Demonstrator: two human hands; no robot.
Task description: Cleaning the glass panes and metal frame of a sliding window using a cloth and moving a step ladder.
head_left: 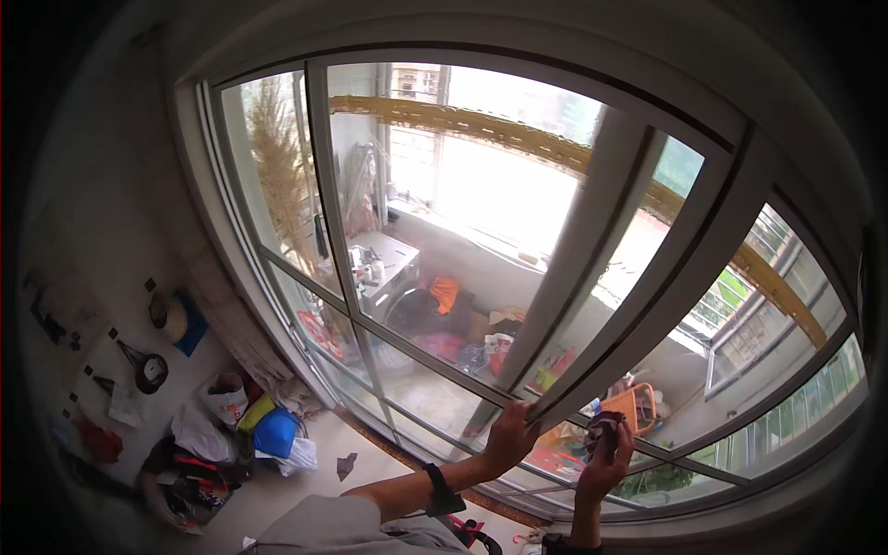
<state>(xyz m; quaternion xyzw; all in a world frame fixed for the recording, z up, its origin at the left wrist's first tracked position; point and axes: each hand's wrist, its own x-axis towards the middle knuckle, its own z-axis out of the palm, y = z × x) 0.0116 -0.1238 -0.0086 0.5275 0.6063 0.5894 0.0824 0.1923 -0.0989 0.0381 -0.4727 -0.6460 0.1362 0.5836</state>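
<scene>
My left hand (pixel 511 438) is closed around the edge of the white frame (pixel 629 314) of a glazed sliding door, near its middle rail. A black band (pixel 442 490) sits on that wrist. To its right, my right hand (pixel 605 470) is raised, its fingers wrapped round a crumpled dark cloth (pixel 603 431). The cloth is at the glass beside the upright frame; whether it presses on the pane I cannot tell. Through the large glass pane (pixel 481 185) a balcony shows.
Behind the glass are a white cabinet (pixel 384 259), an orange basket (pixel 631 407) and piled items. Dried plumes (pixel 270 166) stand behind the left pane. Bags (pixel 222 416) and a blue item (pixel 275 432) lie on the left floor, with a dark scrap (pixel 346 465) nearby.
</scene>
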